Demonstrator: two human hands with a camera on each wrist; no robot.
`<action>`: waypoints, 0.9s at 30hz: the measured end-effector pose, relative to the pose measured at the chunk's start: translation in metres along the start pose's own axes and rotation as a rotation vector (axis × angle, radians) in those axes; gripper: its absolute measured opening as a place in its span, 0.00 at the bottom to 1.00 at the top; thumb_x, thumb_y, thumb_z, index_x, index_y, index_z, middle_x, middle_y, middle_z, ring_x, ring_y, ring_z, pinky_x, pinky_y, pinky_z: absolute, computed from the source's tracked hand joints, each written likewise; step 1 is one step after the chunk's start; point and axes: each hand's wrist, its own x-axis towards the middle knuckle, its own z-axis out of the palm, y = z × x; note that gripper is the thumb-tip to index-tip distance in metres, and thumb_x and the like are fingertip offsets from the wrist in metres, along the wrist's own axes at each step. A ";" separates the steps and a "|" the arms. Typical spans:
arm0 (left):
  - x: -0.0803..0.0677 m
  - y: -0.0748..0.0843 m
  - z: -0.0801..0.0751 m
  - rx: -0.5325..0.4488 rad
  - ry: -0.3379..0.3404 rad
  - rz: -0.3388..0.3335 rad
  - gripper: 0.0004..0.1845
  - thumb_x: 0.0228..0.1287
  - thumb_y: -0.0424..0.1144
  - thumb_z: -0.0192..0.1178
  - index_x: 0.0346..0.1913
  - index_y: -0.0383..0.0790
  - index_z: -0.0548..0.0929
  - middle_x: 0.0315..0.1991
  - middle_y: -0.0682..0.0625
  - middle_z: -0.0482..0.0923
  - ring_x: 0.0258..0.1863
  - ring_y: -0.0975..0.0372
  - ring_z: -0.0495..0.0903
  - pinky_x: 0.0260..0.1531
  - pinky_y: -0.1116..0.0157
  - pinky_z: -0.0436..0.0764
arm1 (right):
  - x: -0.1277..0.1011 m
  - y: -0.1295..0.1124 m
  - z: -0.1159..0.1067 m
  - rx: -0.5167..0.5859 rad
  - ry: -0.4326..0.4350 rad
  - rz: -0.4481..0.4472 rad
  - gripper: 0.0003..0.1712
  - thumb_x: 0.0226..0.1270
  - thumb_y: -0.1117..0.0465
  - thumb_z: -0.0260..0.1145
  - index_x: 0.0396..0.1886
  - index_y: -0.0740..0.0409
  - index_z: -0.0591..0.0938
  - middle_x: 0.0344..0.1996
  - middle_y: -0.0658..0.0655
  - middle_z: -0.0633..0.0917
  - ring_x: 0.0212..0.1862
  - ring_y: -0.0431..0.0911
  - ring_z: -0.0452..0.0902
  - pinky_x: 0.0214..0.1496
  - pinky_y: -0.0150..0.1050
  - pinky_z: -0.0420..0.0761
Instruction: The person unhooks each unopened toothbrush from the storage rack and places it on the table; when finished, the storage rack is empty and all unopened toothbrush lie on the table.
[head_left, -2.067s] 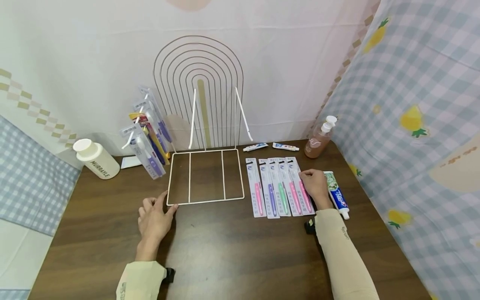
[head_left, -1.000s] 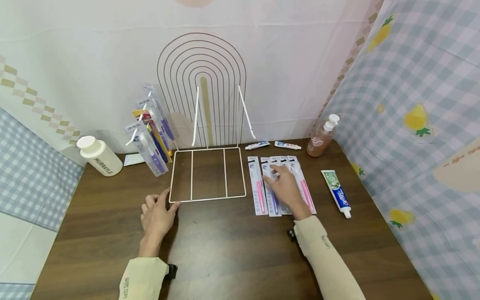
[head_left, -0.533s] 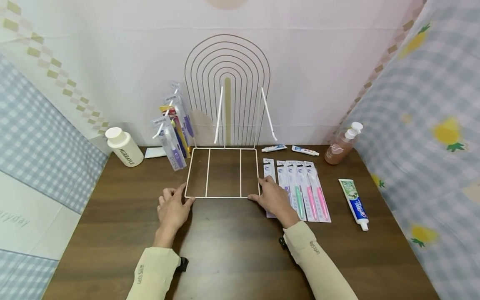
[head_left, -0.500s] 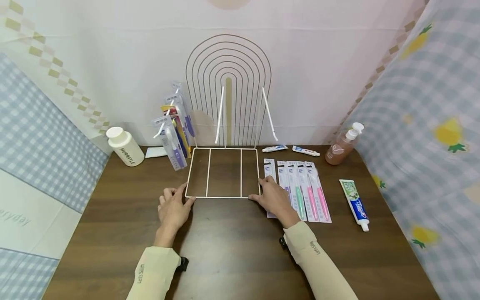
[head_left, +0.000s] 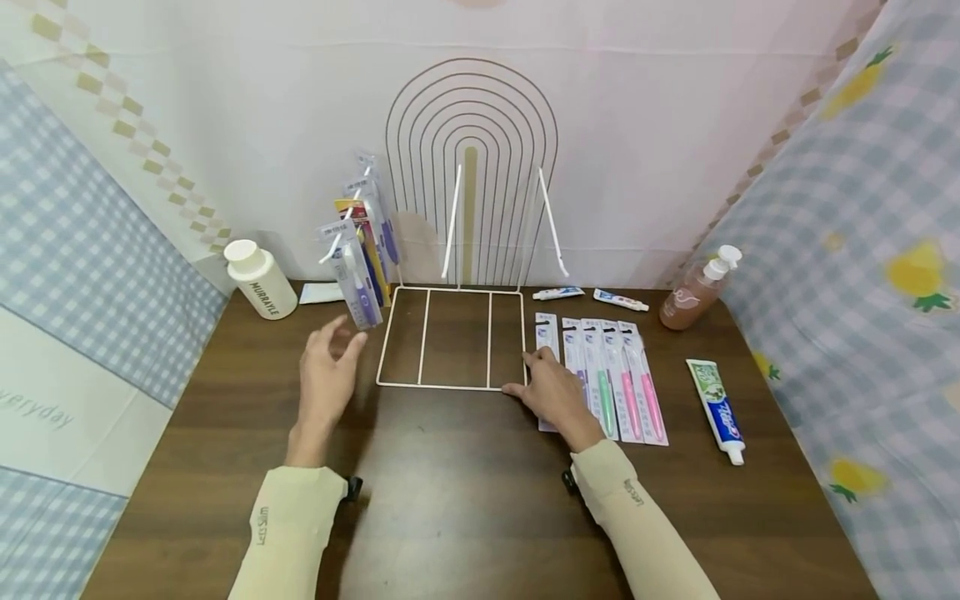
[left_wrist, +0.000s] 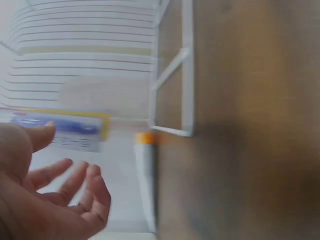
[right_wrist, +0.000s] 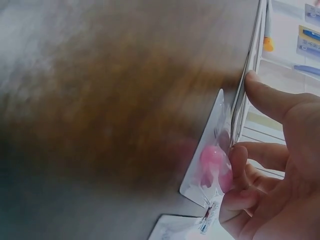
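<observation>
The white wire rack [head_left: 450,337] sits at the counter's [head_left: 450,500] centre, toward 12 o'clock from the person. The right hand [head_left: 553,392], fingers loosely curled, touches the rack's near right corner and lies over the leftmost packaged toothbrush [head_left: 547,333]. The left hand [head_left: 328,371] hovers open and empty at the rack's 9 o'clock, near the upright toothbrush packs [head_left: 360,258].

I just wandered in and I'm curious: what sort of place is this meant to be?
Probably a staged tabletop set: packaged toothbrushes and toothpaste lie beside a white wire rack on a wooden table, with patterned cloth backdrops hung around it.
</observation>
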 end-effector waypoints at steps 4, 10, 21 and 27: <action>0.010 0.031 -0.003 -0.090 0.066 0.068 0.24 0.83 0.37 0.70 0.75 0.32 0.85 0.62 0.33 0.87 0.48 0.56 0.86 0.46 0.77 0.77 | -0.008 -0.007 -0.013 -0.003 -0.016 0.022 0.49 0.73 0.40 0.83 0.82 0.65 0.79 0.68 0.65 0.83 0.45 0.56 0.89 0.33 0.49 0.83; 0.020 0.042 -0.002 -0.160 0.112 0.090 0.16 0.81 0.32 0.69 0.65 0.29 0.90 0.56 0.30 0.90 0.38 0.75 0.79 0.41 0.79 0.75 | 0.006 0.017 0.011 -0.013 0.033 -0.032 0.52 0.71 0.33 0.81 0.80 0.63 0.81 0.64 0.64 0.84 0.40 0.55 0.88 0.31 0.49 0.82; 0.017 0.045 -0.001 -0.207 0.130 0.070 0.11 0.82 0.32 0.69 0.56 0.27 0.93 0.48 0.25 0.91 0.33 0.77 0.80 0.36 0.80 0.78 | 0.009 0.011 0.009 0.014 0.008 -0.004 0.52 0.68 0.36 0.84 0.81 0.63 0.81 0.65 0.63 0.84 0.38 0.53 0.87 0.29 0.48 0.81; 0.014 0.053 0.000 -0.202 0.100 0.093 0.10 0.82 0.32 0.70 0.55 0.27 0.93 0.47 0.25 0.92 0.33 0.78 0.80 0.37 0.80 0.78 | 0.012 0.018 0.017 -0.002 0.021 -0.020 0.54 0.69 0.32 0.83 0.82 0.62 0.80 0.66 0.63 0.84 0.36 0.52 0.86 0.28 0.47 0.79</action>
